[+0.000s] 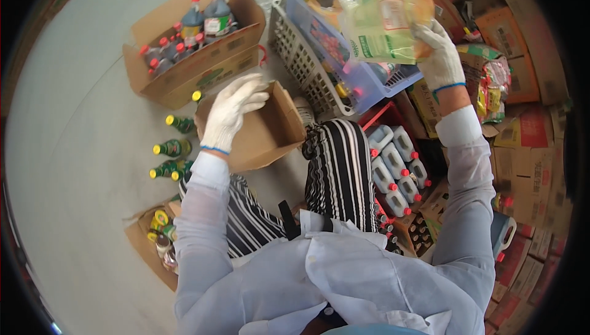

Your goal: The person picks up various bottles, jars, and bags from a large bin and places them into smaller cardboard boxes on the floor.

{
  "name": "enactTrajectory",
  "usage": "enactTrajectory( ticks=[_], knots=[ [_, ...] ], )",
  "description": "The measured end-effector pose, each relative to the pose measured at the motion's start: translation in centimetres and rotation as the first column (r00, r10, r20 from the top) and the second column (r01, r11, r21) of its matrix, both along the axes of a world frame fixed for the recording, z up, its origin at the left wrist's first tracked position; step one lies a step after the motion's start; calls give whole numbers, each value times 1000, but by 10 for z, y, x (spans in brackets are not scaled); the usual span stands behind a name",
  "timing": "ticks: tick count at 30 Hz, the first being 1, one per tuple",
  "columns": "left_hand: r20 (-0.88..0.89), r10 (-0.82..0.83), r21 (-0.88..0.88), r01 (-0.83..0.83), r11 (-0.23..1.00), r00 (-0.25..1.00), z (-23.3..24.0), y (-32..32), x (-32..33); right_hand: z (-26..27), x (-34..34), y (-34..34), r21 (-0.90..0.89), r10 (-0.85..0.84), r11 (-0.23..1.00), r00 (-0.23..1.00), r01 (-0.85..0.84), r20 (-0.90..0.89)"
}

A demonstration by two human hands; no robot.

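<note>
My right hand [440,56], in a white knitted glove, grips a green and yellow spouted pouch [392,24] by its lower edge, above a blue plastic basket [368,93]. The pouch's white cap points to the left, near some bottles. My left hand [235,107], gloved too, has its fingers extended and holds nothing. It is over the left side of a cardboard box [262,136] whose visible inside is bare. That box stands on the floor before my knees. Whether the left hand touches the box's edge I cannot tell.
Red-capped bottles fill part of a cardboard carton [198,58]. Green bottles with yellow caps [173,148] stand at left. A white crate [309,58] adjoins the blue basket. Red-capped jugs [392,164] sit in a red crate. Another carton [147,243] holds jars. Stacked cartons [521,183] line the right.
</note>
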State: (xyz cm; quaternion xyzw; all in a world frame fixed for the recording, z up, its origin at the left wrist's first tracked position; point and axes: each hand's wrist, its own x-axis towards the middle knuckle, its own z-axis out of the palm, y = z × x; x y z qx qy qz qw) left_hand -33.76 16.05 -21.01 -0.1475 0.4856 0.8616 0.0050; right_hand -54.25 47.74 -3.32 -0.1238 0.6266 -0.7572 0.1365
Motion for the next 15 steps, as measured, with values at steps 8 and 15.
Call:
enactTrajectory(
  ticks=[8, 15],
  knots=[
    [-325, -119, 203, 192, 960, 938, 11, 13, 37, -28, 74, -53, -180, 281, 948, 955, -262, 91],
    [-255, 335, 647, -97, 756, 907, 28, 83, 101, -97, 135, -60, -40, 391, 919, 899, -391, 195]
  ],
)
